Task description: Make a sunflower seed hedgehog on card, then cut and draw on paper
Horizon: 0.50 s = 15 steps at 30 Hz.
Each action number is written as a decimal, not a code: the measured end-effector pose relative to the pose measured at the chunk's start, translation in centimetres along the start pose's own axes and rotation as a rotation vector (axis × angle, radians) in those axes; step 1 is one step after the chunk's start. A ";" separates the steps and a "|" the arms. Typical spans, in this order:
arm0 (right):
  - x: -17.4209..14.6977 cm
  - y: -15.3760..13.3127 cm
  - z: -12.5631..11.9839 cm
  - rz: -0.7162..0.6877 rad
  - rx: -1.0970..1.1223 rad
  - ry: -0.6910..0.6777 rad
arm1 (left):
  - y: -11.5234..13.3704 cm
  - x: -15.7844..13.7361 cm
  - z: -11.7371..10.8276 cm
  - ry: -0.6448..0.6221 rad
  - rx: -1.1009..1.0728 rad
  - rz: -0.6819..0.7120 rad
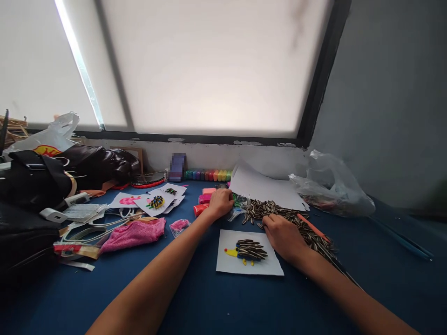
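Hundreds of sunflower seeds [296,222] heaped right of centre: light, slick, brittle, best pinched singly at the edges; right hand [282,236] curled fingertips-down among them, left hand [220,203] closed over clay sticks [204,201], grip unclear.

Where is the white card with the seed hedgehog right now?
In the head view, the white card with the seed hedgehog lies flat on the blue table, centre foreground, just left of the right hand and in front of the sunflower seed pile.
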State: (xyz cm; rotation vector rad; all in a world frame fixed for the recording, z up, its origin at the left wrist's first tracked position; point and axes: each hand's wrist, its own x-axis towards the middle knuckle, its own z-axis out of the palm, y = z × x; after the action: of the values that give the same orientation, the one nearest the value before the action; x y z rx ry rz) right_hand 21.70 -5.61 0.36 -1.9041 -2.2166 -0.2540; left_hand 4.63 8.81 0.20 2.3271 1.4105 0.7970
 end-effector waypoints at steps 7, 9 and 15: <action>0.2 0.5 -0.2 0.079 0.325 0.059 | 0.1 0.7 -1.5 0.003 -0.472 0.034; 0.3 0.8 -0.4 0.129 0.468 0.098 | 0.3 0.7 -2.0 -0.065 -0.624 0.063; 0.6 1.3 -1.7 0.262 0.959 0.181 | 1.9 -0.3 -2.7 -0.412 -0.926 0.109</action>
State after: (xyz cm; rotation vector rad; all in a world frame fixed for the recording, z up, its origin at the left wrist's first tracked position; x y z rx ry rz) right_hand 22.93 -5.29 2.15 -1.4843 -1.4923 0.5585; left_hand 4.25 7.53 3.29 1.6888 0.5475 0.7225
